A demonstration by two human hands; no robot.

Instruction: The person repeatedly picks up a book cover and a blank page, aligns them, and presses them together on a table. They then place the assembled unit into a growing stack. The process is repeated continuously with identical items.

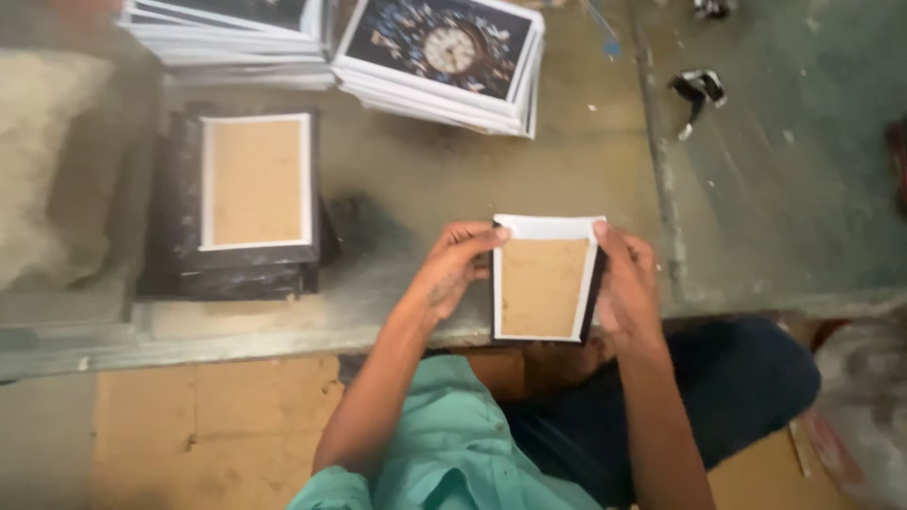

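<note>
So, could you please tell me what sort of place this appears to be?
Probably a small bookbinding or cover-making workshop. The left hand and right hand hold a board-backed cover over a worn workbench, beside a stack of similar covers and piles of printed sheets.

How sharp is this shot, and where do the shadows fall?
Head view: soft all over, with the left hand and right hand slightly blurred on the brown-backed board; a dark shadow smudge lies on the table beside the black stack; no glare.
</note>
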